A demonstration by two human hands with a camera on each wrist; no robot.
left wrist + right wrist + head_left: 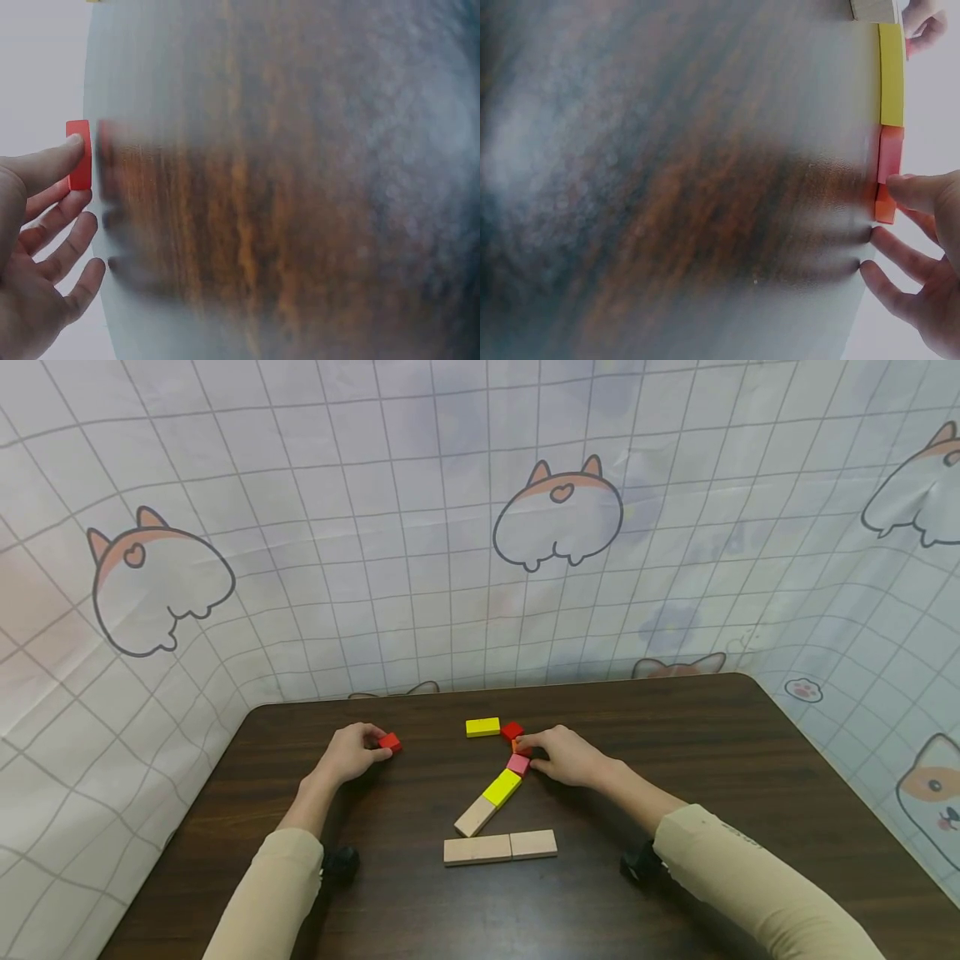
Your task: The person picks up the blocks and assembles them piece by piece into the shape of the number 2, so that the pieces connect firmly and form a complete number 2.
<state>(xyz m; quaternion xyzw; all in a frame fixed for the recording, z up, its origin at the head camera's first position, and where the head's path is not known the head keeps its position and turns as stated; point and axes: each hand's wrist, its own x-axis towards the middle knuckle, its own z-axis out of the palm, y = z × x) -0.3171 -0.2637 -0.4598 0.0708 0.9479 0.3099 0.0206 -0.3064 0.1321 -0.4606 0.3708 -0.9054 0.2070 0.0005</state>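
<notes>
At the left of the dark table, my left hand [354,752] pinches a small red block [390,742] between thumb and fingers. The left wrist view shows the thumb on that red block's [79,169] face, the other fingers spread loosely below. My right hand [570,757] pinches an orange block [884,206], mostly covered by fingers in the head view. This orange block lines up between a pink block [518,764] and another red block [512,730]. From the pink one the line runs toward the front through a yellow block [502,788] to a plain wooden block [476,817].
A second yellow block [482,727] lies left of the far red one, continuing the bent line. Nearer the front, two plain wooden blocks, a longer [477,850] and a shorter [533,843], lie end to end. A patterned cloth [420,610] hangs behind the table [675,727].
</notes>
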